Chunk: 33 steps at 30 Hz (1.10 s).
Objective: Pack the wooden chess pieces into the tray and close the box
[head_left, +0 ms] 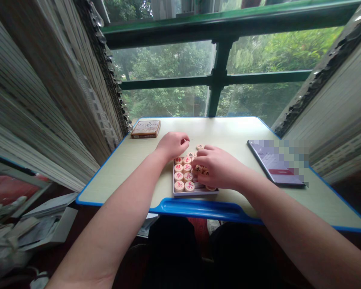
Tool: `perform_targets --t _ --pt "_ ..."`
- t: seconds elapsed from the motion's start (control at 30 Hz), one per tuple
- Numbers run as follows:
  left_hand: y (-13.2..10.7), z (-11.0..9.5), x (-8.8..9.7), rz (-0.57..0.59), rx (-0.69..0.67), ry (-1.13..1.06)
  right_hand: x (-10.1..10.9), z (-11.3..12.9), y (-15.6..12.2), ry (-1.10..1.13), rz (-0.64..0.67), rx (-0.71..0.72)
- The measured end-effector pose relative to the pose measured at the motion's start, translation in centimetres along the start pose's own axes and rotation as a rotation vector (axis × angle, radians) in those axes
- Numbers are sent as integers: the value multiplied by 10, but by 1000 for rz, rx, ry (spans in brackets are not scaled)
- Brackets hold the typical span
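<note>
A shallow open box (195, 193) of Chinese chess pieces sits near the table's front edge. On its left side, round wooden pieces with red characters (187, 176) lie face up in two neat columns. My right hand (218, 164) reaches over the box's right half with bent fingers around a dark-lettered Chinese chess piece (197, 169); it covers much of that side. Beyond the box, a loose piece (200, 147) and another one (190, 154) rest on the table. My left hand (173, 144) is curled closed just above the box's far left corner, its palm hidden.
A flat brown box (146, 129) lies at the table's back left. On the right is a tablet-like device (272, 164), partly pixelated. The table (114, 176) has a blue rim with a raised front tray (198, 206). Curtains flank both sides, with a window behind.
</note>
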<state>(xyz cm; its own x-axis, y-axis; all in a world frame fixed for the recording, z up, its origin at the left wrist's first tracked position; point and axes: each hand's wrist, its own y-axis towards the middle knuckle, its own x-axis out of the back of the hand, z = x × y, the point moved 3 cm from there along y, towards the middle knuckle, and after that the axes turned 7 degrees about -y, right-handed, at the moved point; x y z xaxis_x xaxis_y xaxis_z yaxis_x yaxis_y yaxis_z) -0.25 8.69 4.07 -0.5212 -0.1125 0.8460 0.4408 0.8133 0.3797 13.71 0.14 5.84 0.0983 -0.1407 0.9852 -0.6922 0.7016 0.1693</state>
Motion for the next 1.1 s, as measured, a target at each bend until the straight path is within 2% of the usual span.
perform_targets --t 0.3,0.7,0.87,1.0,1.1 --pt "2 4 0 -37 1 -13 -2 -4 1 -4 -20 -13" --pt "2 5 -2 -1 26 -5 -5 -4 1 -42 -46 -113" --pt "3 5 -7 45 89 -200 -6 -6 2 -18 -23 -115" --pt "1 3 -13 156 160 -403 -5 -5 2 -11 -24 -110" --pt "-2 2 -15 233 220 -473 -2 -6 1 -8 -25 -102"
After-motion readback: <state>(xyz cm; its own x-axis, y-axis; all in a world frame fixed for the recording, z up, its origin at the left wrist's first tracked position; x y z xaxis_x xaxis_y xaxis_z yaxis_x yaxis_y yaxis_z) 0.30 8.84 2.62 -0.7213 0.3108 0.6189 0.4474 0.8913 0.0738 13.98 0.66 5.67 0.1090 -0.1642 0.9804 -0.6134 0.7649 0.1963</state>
